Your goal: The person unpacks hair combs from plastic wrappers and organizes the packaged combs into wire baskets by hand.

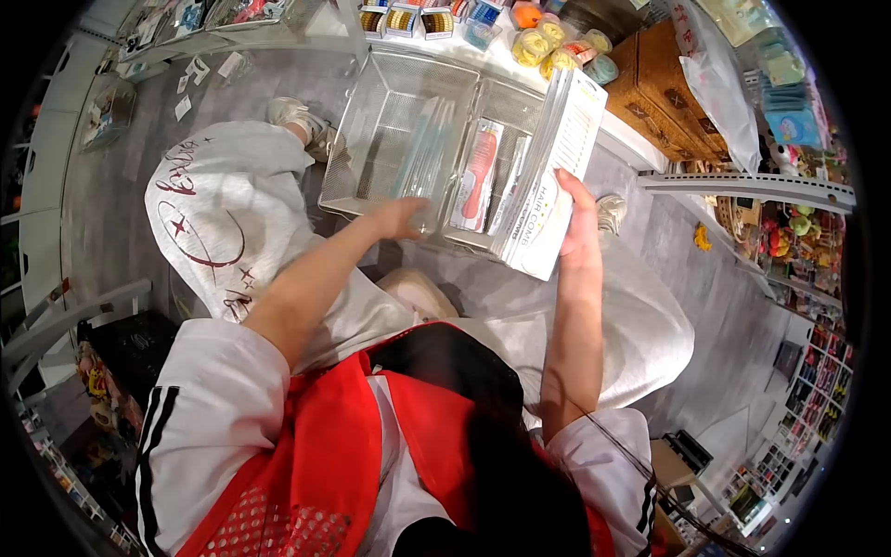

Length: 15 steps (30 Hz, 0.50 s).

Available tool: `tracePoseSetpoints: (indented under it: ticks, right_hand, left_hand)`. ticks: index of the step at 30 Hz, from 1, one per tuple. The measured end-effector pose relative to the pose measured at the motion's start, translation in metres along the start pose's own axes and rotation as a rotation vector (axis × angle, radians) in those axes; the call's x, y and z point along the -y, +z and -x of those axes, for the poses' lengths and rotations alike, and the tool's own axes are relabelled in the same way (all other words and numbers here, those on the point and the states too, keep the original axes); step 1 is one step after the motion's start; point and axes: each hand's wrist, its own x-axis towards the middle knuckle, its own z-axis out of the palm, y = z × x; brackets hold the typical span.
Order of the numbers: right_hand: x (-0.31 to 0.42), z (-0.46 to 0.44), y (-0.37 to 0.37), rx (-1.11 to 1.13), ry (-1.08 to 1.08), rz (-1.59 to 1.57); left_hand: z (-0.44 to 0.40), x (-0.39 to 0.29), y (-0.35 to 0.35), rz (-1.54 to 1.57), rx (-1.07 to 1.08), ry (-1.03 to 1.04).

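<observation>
A two-compartment wire mesh basket (369, 88) stands tilted between my knees against a white shelf. My left hand (399, 219) is closed at its near rim, by the divider; the fingers are slightly blurred. Clear plastic sleeves (425, 148) lie in the left compartment. The right compartment holds a boxed pink hair brush (477, 176) and other packages. My right hand (580, 218) grips a stack of white hair comb boxes (549, 195) at the basket's right side, thumb on the printed face. Its other fingers are hidden behind the boxes.
Small boxes (402, 20) and yellow yarn-like balls (532, 46) sit on the shelf ahead. A brown woven chest (650, 88) stands at the right. White tags (183, 108) lie on the grey floor, near a clear bin (109, 113). A metal shelf edge (747, 188) juts in at right.
</observation>
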Motion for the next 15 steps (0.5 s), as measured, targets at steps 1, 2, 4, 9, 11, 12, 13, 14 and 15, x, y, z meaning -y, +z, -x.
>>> tracePoseSetpoints:
  ticks: [1,2,4,9,11,12,13,14,15]
  right_hand:
    - [-0.002,0.0,-0.001,-0.008,0.009,-0.004]
    - [-0.003,0.0,-0.002,-0.018,0.02,-0.004]
    - [-0.003,-0.002,-0.004,-0.026,0.042,-0.002]
    - [-0.004,-0.003,0.003,0.017,0.036,-0.004]
    - [0.0,0.001,0.013,0.059,0.071,-0.021]
    - [0.003,0.006,0.023,0.084,0.101,-0.032]
    - [0.004,0.009,0.027,0.11,0.13,-0.042]
    - [0.003,0.006,0.025,0.1,0.1,-0.017]
    - [0.0,0.0,0.021,0.09,0.072,0.008]
  left_hand:
    - [-0.002,-0.007,0.004,0.0,0.014,-0.012]
    - [-0.003,-0.012,0.008,0.004,0.027,-0.024]
    - [-0.003,-0.007,0.019,-0.049,0.077,0.005]
    - [-0.025,0.045,0.039,0.648,-0.515,-0.174]
    - [-0.032,0.047,0.014,0.744,-0.811,-0.253]
    - [-0.026,0.032,-0.012,0.849,-0.926,-0.275]
    - [-0.026,0.031,-0.023,0.851,-0.946,-0.224]
    - [-0.027,0.034,-0.032,0.853,-0.967,-0.172]
    - [-0.026,0.032,-0.042,0.853,-0.988,-0.12]
